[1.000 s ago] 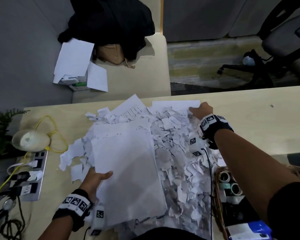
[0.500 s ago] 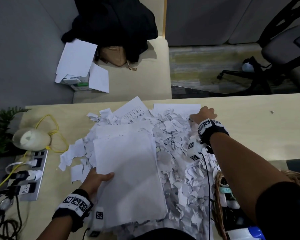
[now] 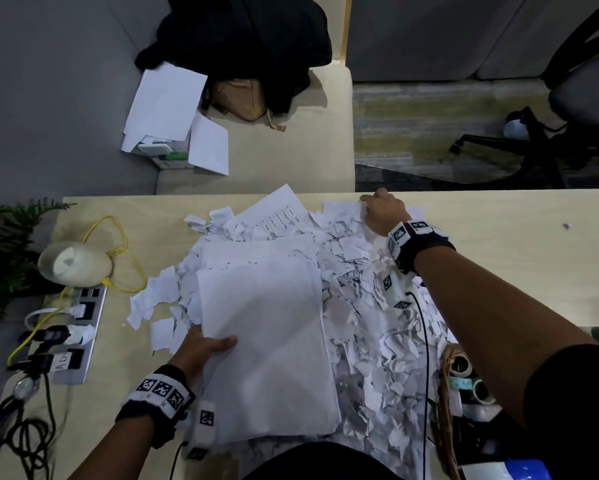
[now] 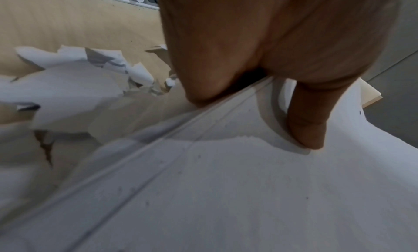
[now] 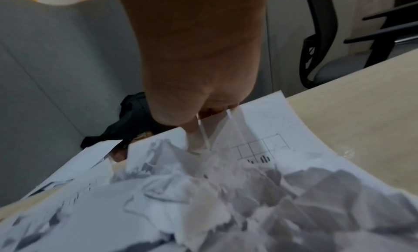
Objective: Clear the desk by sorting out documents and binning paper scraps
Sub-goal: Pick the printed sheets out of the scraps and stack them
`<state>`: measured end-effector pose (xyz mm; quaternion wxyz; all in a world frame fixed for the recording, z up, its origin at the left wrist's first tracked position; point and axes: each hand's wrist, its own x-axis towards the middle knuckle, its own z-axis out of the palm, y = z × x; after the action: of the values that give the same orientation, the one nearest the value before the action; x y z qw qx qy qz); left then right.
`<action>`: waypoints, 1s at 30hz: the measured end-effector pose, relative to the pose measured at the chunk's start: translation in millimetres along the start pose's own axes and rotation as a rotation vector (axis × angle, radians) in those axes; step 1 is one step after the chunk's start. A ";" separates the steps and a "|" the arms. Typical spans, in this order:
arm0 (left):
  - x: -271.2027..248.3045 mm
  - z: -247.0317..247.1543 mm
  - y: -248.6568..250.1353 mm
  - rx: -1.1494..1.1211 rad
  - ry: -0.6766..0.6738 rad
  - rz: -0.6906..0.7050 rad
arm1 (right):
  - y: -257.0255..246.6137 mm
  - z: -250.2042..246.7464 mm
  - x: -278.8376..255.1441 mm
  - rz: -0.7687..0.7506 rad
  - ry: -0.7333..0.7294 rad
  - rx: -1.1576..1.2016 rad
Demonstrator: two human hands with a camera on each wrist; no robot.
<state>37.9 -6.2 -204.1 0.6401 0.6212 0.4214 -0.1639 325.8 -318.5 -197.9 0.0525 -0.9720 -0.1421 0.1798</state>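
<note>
A stack of whole white sheets (image 3: 267,348) lies on a wide heap of torn paper scraps (image 3: 367,327) on the pale wooden desk (image 3: 499,244). My left hand (image 3: 204,348) grips the stack's left edge, thumb on top (image 4: 307,123) and fingers under the stack (image 4: 248,184). My right hand (image 3: 383,211) reaches to the heap's far edge and pinches a printed sheet (image 5: 267,136) with a chart on it, at its far edge among scraps (image 5: 203,193). Another printed sheet (image 3: 277,213) pokes out at the heap's back.
A power strip (image 3: 66,334) with plugs, a yellow cable (image 3: 118,258) and a lamp (image 3: 73,263) sit on the desk's left. A wicker basket (image 3: 464,403) with tape rolls stands at the right near edge. Beyond the desk a bench (image 3: 291,150) holds papers and a black bag.
My right hand has moved a little further back along the heap's far edge and has hold of the printed sheet. My left hand keeps its grip on the stack, hardly moved.
</note>
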 end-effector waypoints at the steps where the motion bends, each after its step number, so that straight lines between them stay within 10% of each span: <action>1: 1.7 -0.4 -1.0 0.014 0.002 -0.002 | -0.7 -3.2 0.4 0.015 -0.021 -0.008; 30: -22.0 -12.6 -0.4 0.065 -0.061 0.060 | -86.3 -158.5 -231.2 -0.093 0.267 -0.380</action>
<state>20.3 -1.4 -186.5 0.6368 0.6486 0.3775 -0.1770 154.4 -312.5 40.0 -0.1048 -0.9719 -0.2099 0.0172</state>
